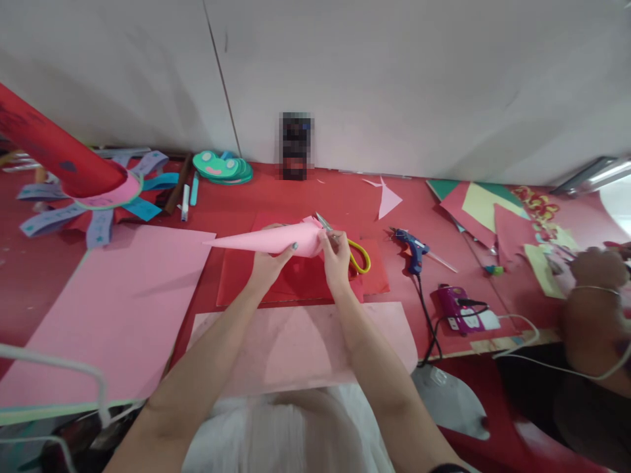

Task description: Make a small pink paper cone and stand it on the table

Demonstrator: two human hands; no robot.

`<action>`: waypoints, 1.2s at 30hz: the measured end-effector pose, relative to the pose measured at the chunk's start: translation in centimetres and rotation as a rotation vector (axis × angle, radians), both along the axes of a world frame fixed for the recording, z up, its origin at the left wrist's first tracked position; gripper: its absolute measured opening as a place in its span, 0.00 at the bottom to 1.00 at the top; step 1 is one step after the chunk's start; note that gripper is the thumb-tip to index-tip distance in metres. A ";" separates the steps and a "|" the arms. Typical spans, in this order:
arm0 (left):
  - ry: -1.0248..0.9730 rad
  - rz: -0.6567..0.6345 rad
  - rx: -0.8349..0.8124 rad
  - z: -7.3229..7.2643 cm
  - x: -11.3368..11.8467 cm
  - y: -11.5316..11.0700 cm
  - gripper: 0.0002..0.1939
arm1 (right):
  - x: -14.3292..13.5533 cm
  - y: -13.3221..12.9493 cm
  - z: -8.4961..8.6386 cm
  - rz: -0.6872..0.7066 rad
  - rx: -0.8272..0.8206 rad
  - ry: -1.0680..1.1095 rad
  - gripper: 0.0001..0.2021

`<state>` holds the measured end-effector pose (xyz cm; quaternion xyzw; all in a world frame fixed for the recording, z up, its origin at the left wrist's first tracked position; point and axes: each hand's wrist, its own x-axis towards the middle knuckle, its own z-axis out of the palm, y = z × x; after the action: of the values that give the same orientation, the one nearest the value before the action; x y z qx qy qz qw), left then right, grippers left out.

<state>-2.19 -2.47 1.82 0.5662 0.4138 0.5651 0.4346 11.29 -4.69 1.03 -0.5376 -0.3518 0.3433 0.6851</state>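
A pink paper cone (269, 239) lies sideways in the air above red sheets (241, 279), its thin tip pointing left. My left hand (271, 263) grips it from below, thumb along the near side. At the wide, ragged right end, my right hand (336, 256) is closed with its fingertips on the cone's rim. Scissors with yellow handles (362, 256) pass behind my right hand, blades toward the upper left; whether they lie on the table or touch the hand I cannot tell.
Pink sheets (128, 289) lie left, beneath a red tube (64, 148) with paper strips. Pink scraps (389, 199), a blue glue gun (413, 249) and a purple power strip (458, 309) with cables are right. Another person's hand (599, 269) rests farther right, near coloured paper (486, 210).
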 end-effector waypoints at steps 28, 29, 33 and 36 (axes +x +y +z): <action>-0.435 -0.048 -0.378 -0.9 -0.3 0.6 0.24 | 0.3 -0.3 -0.1 0.376 -0.158 0.415 0.19; -0.434 -0.065 -0.368 -0.9 -0.3 0.6 0.24 | 0.2 -0.3 0.0 0.369 -0.160 0.413 0.18; -0.412 -0.093 -0.347 -0.7 -0.4 0.6 0.22 | 0.2 -0.4 -0.1 0.377 -0.156 0.443 0.16; -0.409 -0.086 -0.338 -0.5 -0.4 0.5 0.22 | 0.3 -0.3 -0.1 0.373 -0.152 0.469 0.16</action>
<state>-2.55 -1.96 1.32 0.3766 0.3814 0.5716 0.6213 11.56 -4.95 0.88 -0.4196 -0.2498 0.6030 0.6307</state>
